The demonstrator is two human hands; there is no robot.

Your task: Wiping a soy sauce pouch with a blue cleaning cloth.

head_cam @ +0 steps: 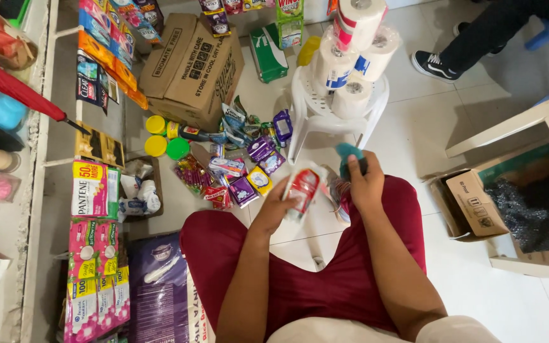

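I sit on the floor in dark red trousers. My left hand (pixel 276 206) holds a small red and white packet (pixel 302 189) above my left knee. My right hand (pixel 365 184) grips a teal object (pixel 349 155) with a dark part, raised just right of the packet; thin coloured strands hang beneath it. The two hands are close together, a little apart. A heap of small coloured sachets and packets (pixel 239 166) lies on the tiles right in front of my left hand.
A white plastic stool (pixel 312 111) carrying toilet rolls (pixel 351 57) stands ahead. A brown cardboard box (pixel 192 67) is at the back left, an open box (pixel 471 203) at right. Hanging packets fill the rack (pixel 96 190) on the left. Another person's shoe (pixel 433 65) is at top right.
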